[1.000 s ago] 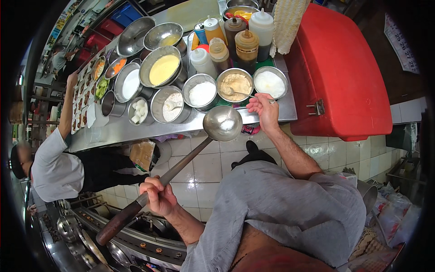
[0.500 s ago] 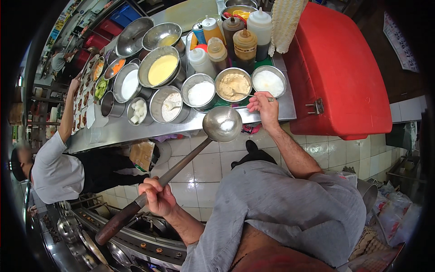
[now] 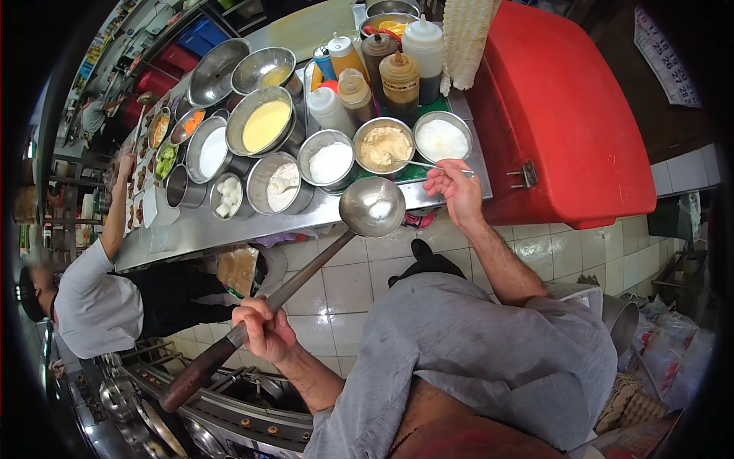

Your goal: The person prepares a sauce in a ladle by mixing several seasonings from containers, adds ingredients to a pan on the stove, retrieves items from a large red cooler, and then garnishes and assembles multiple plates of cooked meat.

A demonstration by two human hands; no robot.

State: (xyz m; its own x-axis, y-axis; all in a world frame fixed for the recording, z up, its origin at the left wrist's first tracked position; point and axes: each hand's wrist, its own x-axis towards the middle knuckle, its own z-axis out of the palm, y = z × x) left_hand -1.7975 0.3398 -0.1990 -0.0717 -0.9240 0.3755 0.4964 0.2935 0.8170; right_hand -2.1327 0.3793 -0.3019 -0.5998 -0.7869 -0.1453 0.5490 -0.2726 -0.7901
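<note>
One long-handled ladle (image 3: 313, 269) is held | one spoon (image 3: 422, 164) is held | six squeeze bottles (image 3: 400, 86) are counted | one large, latched red box (image 3: 562, 122) is seen | one yellow-filled bowl (image 3: 235, 126) and one tan-filled bowl (image 3: 382, 122) are shown

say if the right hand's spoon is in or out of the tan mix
In: the spoon runs from the right hand to the tan mix, its far end resting there.

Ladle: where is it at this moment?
In the head view, mainly left of centre, the ladle slants up rightward from the left hand, its bowl pictured just below the beige-filled container.
</note>
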